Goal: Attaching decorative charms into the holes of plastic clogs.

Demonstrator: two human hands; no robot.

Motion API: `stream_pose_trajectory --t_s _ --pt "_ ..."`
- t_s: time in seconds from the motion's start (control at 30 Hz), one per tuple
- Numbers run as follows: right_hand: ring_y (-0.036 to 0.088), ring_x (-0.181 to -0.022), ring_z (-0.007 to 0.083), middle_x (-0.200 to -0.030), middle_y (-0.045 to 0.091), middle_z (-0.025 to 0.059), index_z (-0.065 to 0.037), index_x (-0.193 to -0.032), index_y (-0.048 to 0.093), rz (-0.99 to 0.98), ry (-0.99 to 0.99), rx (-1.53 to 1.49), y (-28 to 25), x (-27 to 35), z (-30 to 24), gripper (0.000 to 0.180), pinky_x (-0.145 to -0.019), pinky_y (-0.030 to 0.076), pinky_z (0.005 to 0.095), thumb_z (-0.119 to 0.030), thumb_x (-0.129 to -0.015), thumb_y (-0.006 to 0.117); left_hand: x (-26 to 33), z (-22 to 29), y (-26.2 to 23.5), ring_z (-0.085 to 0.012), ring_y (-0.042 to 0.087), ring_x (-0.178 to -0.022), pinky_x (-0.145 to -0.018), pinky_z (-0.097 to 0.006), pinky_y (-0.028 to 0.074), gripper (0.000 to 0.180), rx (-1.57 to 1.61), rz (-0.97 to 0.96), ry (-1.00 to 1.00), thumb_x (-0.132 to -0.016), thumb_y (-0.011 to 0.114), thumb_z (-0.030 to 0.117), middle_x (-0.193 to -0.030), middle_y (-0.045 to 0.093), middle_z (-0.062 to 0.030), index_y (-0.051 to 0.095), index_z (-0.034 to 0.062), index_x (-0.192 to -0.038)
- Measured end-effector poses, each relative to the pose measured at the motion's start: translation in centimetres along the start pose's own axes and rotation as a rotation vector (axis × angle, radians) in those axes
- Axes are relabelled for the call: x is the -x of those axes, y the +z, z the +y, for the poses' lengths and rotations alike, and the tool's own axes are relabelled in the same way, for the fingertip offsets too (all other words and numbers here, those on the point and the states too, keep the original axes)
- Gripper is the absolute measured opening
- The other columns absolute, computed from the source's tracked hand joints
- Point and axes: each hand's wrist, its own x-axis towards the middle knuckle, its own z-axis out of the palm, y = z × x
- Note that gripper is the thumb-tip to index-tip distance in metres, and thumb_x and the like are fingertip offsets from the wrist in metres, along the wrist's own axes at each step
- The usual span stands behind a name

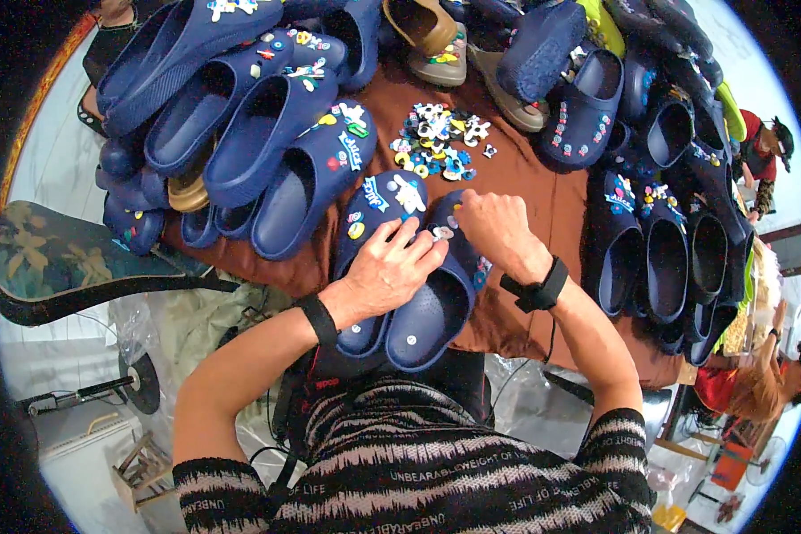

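A pair of navy clogs lies in front of me at the table's near edge, heels toward me. The left clog (351, 214) carries several shoe charms on its toe. On the right clog (430, 320), a few charms show between my hands. My left hand (390, 271) reaches across both clogs, its bent fingers gripping the right one's upper near a pale charm (440, 232). Against the right clog's toe is my right hand (498, 233), curled closed; whatever its fingers hold is hidden. Just beyond the pair sits a pile of loose shoe charms (438, 141).
Stacked navy clogs (285, 191) rise at the left, and more decorated clogs (647, 240) crowd the right side. Brown clogs (439, 55) lie at the back. A brown cloth (529, 298) covers the table. A dark padded chair (71, 258) stands left; other people (765, 151) are at the far right.
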Motion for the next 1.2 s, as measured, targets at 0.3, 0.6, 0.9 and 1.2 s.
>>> stream_pose_trajectory --t_s 0.3,0.6,0.9,1.2 --pt "0.058 -0.056 0.0154 -0.06 0.058 0.0049 -0.001 -0.076 0.068 -0.704 0.166 -0.575 -1.9 -5.0 4.0 0.047 -0.049 0.045 0.0318 -0.045 -0.086 0.076 0.0 0.0 0.1 -0.0302 0.058 -0.114 -0.094 -0.042 0.047 0.046 0.008 -0.023 0.011 -0.078 0.072 0.021 -0.107 0.061 -0.0083 0.061 0.0089 -0.122" --pt "0.061 -0.052 0.0125 -0.059 0.06 0.0031 -0.004 -0.068 0.062 -0.416 0.213 -1.028 1.5 -2.2 3.3 0.027 -0.047 0.047 0.0296 -0.023 -0.084 0.073 0.0 0.1 0.1 -0.0311 0.057 -0.114 -0.095 -0.043 0.047 0.045 -0.011 0.0 0.029 -0.08 0.069 0.021 -0.106 0.061 -0.0094 0.061 0.0079 -0.121" --pt "0.069 -0.077 0.0401 -0.079 0.071 0.0177 -0.007 -0.076 0.07 -0.098 -0.065 -0.499 0.1 -0.8 -1.0 0.024 -0.07 0.055 0.0478 -0.031 -0.082 0.067 -0.2 -0.3 0.1 -0.0318 0.058 -0.116 -0.094 -0.044 0.047 0.034 -0.012 -0.026 0.017 -0.081 0.065 0.02 -0.106 0.063 -0.0102 0.063 0.0078 -0.113" --pt "0.066 -0.064 0.0186 -0.069 0.067 0.0151 0.004 -0.091 0.072 0.057 0.206 -1.014 0.2 -5.8 4.6 0.032 -0.061 0.053 0.039 -0.027 -0.092 0.066 -0.1 0.1 -0.3 -0.0287 0.057 -0.115 -0.096 -0.042 0.046 0.046 0.008 -0.026 -0.011 -0.079 0.071 0.019 -0.111 0.063 -0.0079 0.062 0.0078 -0.123"
